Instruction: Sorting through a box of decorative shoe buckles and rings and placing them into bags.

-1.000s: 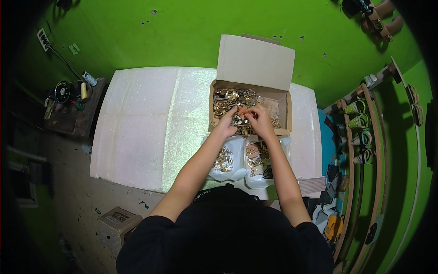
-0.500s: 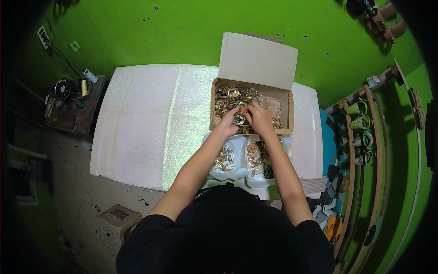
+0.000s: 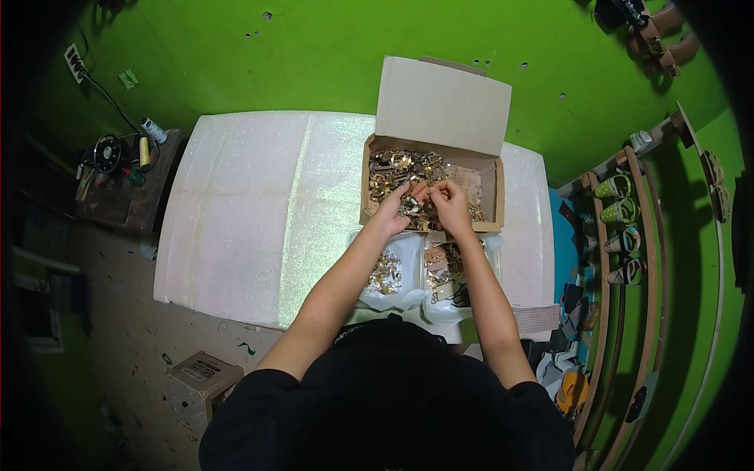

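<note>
Both hands are inside an open cardboard box [image 3: 491,192] of small gold and silver metal fittings [image 3: 393,169], which look like buckles. My left hand [image 3: 390,212] is curled at the middle of the heap, with shiny pieces right against its inner side; what it grips is partly hidden. Between the hands shows a small orange-brown piece [image 3: 420,191], too small to identify. My right hand [image 3: 450,206] has its fingertips pinched together beside that piece, and whatever lies between them cannot be made out. Below the box, my forearms pass over two white plastic-lined trays.
The left tray [image 3: 410,263] holds gold fittings; the right tray [image 3: 446,314] holds fittings and tan strips. A shimmering white sheet [image 3: 236,212] covers the table. The box lid [image 3: 444,102] stands up towards the green wall. A shoe rack [image 3: 648,314] rises at right.
My right hand has moved slightly to the right, away from my left hand. The orange-brown piece now shows more plainly between them. My left hand has stayed about where it was.
</note>
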The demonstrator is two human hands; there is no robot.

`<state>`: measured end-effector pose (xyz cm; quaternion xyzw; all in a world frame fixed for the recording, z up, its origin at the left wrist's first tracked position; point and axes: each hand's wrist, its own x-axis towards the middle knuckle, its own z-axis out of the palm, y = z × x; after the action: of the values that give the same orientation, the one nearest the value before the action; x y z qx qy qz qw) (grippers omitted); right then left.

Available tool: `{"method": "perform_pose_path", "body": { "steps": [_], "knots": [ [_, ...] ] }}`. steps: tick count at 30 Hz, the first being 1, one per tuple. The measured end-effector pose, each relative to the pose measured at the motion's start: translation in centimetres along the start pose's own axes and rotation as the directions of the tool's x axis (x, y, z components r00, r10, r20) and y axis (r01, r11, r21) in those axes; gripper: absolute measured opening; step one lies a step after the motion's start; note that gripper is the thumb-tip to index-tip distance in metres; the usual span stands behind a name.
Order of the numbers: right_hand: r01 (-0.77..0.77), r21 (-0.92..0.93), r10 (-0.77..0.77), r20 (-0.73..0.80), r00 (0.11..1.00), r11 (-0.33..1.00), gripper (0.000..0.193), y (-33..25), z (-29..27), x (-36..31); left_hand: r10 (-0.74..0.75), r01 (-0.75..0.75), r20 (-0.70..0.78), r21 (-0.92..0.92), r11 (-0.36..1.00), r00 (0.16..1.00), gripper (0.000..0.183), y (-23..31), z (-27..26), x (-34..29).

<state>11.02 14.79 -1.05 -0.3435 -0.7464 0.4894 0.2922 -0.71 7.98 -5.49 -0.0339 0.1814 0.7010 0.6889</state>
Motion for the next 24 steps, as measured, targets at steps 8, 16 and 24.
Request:
{"method": "perform_pose_path", "body": {
  "steps": [8, 16, 24],
  "knots": [
    [-0.063, 0.201, 0.075, -0.053, 0.996, 0.978, 0.010, 0.4, -1.0, -0.5, 0.071, -0.071, -0.083, 0.000, 0.997, 0.994, 0.028, -0.1, 1.1, -0.4],
    [-0.022, 0.110, 0.023, -0.001, 1.000, 0.994, 0.028, 0.2, -1.8, -0.9, 0.062, -0.062, -0.074, 0.004, 0.998, 0.995, 0.033, -0.1, 1.4, -0.7],
    [0.008, 0.205, -0.001, -0.030, 1.000, 0.979, 0.028, 0.1, -1.8, -1.0, 0.075, -0.079, -0.104, -0.035, 0.996, 0.992, 0.027, -0.2, 1.9, -0.9]
  ]
}}
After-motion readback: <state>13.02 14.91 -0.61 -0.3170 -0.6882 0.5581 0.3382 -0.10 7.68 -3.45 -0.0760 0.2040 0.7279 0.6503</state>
